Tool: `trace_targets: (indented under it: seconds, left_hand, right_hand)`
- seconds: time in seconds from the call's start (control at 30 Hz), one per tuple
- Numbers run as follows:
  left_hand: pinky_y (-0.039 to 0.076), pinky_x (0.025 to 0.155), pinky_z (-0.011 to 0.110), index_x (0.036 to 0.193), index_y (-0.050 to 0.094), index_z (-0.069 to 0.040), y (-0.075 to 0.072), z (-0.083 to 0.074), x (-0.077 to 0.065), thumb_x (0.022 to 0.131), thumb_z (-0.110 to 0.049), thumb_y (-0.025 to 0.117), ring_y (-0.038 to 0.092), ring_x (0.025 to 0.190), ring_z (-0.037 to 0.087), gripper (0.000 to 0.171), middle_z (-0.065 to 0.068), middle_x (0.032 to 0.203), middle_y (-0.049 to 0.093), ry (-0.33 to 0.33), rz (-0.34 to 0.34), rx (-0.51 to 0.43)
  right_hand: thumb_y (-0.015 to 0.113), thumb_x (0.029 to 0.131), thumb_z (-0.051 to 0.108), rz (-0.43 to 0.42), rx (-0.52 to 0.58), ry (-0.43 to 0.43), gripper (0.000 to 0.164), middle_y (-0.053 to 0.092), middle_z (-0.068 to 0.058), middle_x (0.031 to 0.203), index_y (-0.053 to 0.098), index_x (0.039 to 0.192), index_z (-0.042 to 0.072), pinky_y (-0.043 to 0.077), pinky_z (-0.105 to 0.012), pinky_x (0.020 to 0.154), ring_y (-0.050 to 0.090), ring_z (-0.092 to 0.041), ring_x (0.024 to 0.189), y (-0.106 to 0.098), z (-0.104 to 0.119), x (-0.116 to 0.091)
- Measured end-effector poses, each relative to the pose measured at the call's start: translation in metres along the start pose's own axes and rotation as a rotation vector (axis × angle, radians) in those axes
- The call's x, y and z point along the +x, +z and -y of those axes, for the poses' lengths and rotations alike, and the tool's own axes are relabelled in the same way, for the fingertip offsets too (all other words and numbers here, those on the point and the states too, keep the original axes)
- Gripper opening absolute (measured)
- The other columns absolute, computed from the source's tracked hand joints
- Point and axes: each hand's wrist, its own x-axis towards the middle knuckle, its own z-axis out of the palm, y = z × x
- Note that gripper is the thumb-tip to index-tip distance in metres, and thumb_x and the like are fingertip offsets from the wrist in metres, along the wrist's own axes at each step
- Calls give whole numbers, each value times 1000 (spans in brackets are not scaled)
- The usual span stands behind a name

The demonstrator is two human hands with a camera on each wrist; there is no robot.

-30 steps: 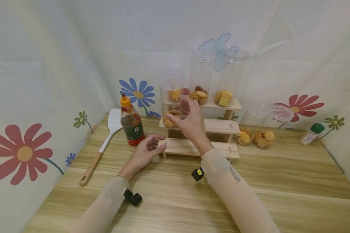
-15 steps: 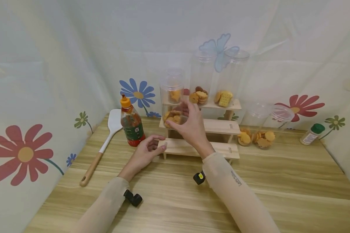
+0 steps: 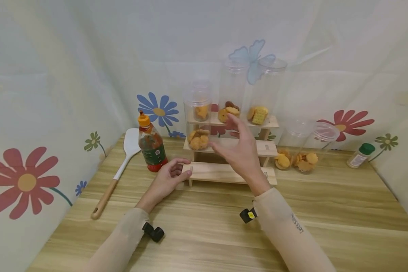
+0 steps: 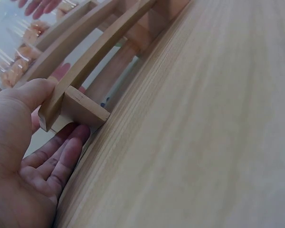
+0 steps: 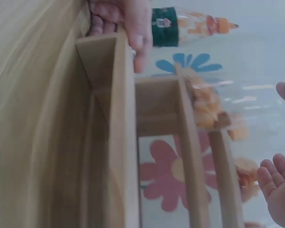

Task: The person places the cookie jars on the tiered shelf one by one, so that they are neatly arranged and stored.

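A three-step wooden display rack (image 3: pixel 210 172) stands mid-table. My left hand (image 3: pixel 166 180) grips the left end of its lowest step; in the left wrist view the thumb (image 4: pixel 38 90) lies on the board, with the other fingers curled near the leg. A clear jar of cookies (image 3: pixel 198 128) stands at the left of the middle step. To the right of that jar, my right hand (image 3: pixel 242 153) is apart from it, fingers spread and holding nothing. On the top step are a jar with small orange snacks (image 3: pixel 201 112), partly behind the first, and two tall cookie jars (image 3: pixel 232 88), (image 3: pixel 266 90).
Two more clear cookie jars (image 3: pixel 283 158), (image 3: pixel 306 161) stand on the table right of the rack. Further right is a green-capped shaker (image 3: pixel 360 155). Left of the rack are a sauce bottle (image 3: pixel 153 145) and a white spatula (image 3: pixel 120 168). A flowered curtain (image 3: pixel 88 75) hangs behind.
My right hand has let go of the jar on the middle step and drawn back to the right. That jar stays in place. The left hand has not moved.
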Motion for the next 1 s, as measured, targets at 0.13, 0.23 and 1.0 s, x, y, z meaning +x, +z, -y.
trace_targets:
  seconds: [0.13,0.23,1.0]
  left_hand:
    - [56,88,27,141,72,-17,0,2,0,106,-29,82,68,109,27,39,12,123,77,3,-4,9]
    - [56,87,27,142,71,-16,-1,3,0,106,-29,81,69,108,28,40,13,122,77,4,-1,5]
    - [57,81,29,142,71,-19,-1,1,-2,106,-30,81,72,98,23,38,11,116,77,-7,8,-4]
  right_hand:
    - [98,88,23,-40,-6,-18,91,60,-13,152,50,165,12,51,-48,115,59,-27,139,-19,2,-4]
    - [98,88,21,-66,-7,-18,90,60,-12,152,51,165,13,49,-49,117,58,-25,140,-35,1,-6]
    - [94,90,11,-404,-151,132,91,52,1,166,47,167,23,40,-28,123,52,-19,149,-183,-15,-16]
